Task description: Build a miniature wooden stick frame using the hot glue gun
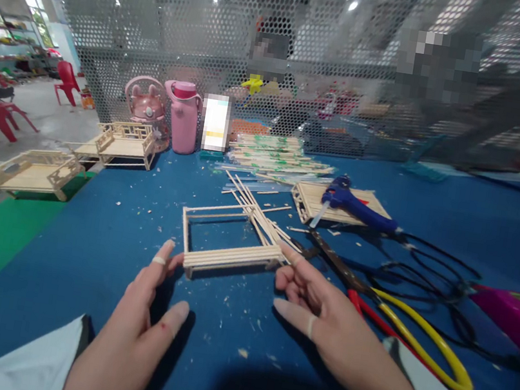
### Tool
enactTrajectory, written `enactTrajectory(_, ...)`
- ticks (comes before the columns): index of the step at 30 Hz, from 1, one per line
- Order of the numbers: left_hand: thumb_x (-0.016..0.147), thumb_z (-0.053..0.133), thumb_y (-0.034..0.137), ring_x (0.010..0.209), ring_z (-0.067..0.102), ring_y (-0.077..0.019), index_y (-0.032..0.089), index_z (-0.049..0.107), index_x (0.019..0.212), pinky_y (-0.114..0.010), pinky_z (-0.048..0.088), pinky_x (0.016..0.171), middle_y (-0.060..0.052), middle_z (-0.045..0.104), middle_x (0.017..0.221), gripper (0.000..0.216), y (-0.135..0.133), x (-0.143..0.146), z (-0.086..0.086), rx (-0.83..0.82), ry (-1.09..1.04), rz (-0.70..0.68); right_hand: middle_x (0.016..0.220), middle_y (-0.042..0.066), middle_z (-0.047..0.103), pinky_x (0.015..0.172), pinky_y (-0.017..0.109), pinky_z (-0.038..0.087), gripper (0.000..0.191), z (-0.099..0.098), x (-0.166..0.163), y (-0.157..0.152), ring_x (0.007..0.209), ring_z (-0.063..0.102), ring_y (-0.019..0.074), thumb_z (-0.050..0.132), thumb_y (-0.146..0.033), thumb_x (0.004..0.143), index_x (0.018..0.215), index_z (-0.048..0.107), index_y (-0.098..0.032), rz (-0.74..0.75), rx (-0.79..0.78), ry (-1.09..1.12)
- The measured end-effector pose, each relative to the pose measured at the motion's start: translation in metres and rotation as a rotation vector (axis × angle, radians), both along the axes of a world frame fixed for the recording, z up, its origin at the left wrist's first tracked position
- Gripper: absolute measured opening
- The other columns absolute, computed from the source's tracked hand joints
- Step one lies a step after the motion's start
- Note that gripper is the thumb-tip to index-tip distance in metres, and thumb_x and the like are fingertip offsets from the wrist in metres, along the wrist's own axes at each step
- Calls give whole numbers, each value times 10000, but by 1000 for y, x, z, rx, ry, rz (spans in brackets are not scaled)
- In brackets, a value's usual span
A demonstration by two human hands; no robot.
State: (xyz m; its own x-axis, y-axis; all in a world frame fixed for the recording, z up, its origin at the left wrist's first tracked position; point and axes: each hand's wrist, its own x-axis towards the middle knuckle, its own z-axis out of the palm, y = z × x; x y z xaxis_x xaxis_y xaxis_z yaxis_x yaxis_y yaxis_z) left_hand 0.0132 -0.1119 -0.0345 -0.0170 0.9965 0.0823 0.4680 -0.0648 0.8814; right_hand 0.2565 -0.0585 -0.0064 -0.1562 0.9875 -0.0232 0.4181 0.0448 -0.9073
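Observation:
A small rectangular frame of thin wooden sticks (228,242) lies on the blue table top (110,244), with several loose sticks (257,214) laid slantwise across it. My left hand (136,333) rests near the frame's front left corner, fingers stretched out, index finger tip close to the stacked front rail. My right hand (323,328) lies at the front right corner, fingers spread, the index tip touching the rail's end. Neither hand holds anything.
A blue glue gun (356,206) lies on a stick panel (313,196) behind. Yellow and red handled cutters (415,335) and black cables (424,272) are to the right. Finished stick models (121,142) (33,171), a pink bottle (184,115) and bundled sticks (276,152) stand before a perforated screen.

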Motion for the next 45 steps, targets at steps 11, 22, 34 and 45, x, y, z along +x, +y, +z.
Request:
enactTrajectory(11, 866, 488, 298, 1342, 302, -283, 202, 242, 1413, -509, 299, 1067, -143, 323, 1454, 608, 18, -5, 23, 348, 375, 106, 868, 48, 663, 681, 292, 520, 355, 11, -3, 4, 732, 607, 167, 518, -271, 772, 1091, 666, -222, 61, 197, -202)
enactTrajectory(22, 918, 424, 197, 1191, 518, -241, 147, 564, 1176, -408, 422, 991, -101, 596, 1246, 297, 57, 31, 31, 871, 910, -377, 739, 13, 646, 682, 242, 481, 265, 31, -8, 28, 704, 602, 132, 447, -83, 754, 757, 679, -210, 290, 597, -365)
enactTrajectory(34, 897, 335, 82, 1091, 598, -215, 91, 575, 1155, -385, 466, 968, -125, 652, 1150, 352, 54, 30, 32, 866, 811, -430, 839, 37, 645, 683, 273, 484, 275, 21, -2, 16, 778, 600, 156, 462, -126, 814, 941, 672, -251, 327, 766, -414)
enactTrajectory(45, 884, 484, 216, 1207, 509, -223, 154, 338, 1333, -440, 418, 1011, -150, 582, 1247, 476, 53, 33, 26, 759, 646, -346, 635, -7, 548, 578, 264, 416, 229, 28, 9, 31, 586, 526, 140, 395, -358, 884, 730, 507, -231, -117, 529, -350)
